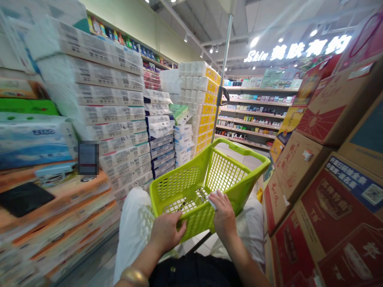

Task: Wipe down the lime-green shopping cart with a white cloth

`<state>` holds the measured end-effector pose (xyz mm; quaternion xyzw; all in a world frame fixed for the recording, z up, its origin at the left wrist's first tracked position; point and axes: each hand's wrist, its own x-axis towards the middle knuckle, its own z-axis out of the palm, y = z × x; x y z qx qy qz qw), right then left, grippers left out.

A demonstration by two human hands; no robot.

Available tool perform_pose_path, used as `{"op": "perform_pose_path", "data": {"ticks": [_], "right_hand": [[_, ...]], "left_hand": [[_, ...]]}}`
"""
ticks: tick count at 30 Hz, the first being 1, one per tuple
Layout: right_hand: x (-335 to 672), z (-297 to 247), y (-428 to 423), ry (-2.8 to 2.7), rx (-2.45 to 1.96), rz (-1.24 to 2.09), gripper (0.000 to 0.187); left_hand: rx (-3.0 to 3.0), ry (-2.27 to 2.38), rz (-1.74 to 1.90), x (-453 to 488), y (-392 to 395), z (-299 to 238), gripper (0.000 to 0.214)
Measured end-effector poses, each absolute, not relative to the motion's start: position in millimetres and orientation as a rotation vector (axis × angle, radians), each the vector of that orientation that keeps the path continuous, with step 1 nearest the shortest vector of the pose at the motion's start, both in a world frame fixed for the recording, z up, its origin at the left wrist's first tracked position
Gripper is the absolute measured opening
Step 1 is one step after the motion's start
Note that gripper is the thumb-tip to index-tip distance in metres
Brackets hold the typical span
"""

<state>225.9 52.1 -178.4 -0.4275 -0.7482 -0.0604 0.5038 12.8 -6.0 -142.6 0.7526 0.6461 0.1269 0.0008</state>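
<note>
A lime-green plastic shopping basket (191, 181) rests tilted on my lap, over my white trousers (134, 227). My left hand (166, 233) grips the basket's near rim, fingers curled over the edge. My right hand (223, 215) reaches over the rim into the basket, fingers closed on a small white cloth or tissue (212, 198) pressed against the inside wall. A gold bangle (134, 276) sits on my left wrist. The basket looks empty apart from the white piece.
Stacks of packaged tissue and paper rolls (98, 103) rise close on the left. Red and brown cardboard boxes (329, 183) are piled on the right. A metal pole (223, 75) stands ahead, with store shelves (254, 115) beyond and a narrow aisle between.
</note>
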Motion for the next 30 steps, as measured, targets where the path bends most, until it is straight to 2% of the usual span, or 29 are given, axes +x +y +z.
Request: {"op": "perform_pose_path", "data": {"ticks": [5, 12, 16, 18, 26, 30], "right_hand": [[211, -179, 43, -1.915, -0.933, -0.093, 0.059], [232, -173, 59, -1.768, -1.043, -0.123, 0.058], [210, -175, 49, -1.866, -0.974, -0.096, 0.057], [201, -174, 44, -1.919, -0.943, -0.077, 0.058], [232, -169, 58, -1.784, -1.078, -0.107, 0.056], [221, -176, 55, -1.798, -0.998, -0.091, 0.054]], "left_hand": [[2.372, 2.006, 0.404, 6, -4, -139, 0.029], [2.337, 2.011, 0.355, -8, -1, -127, 0.032], [2.355, 1.964, 0.528, 6, 1, -127, 0.031], [2.384, 1.905, 0.631, 19, 1, -130, 0.038], [2.475, 1.899, 0.658, 43, -2, -148, 0.044], [2.487, 1.899, 0.723, 41, -1, -154, 0.043]]}}
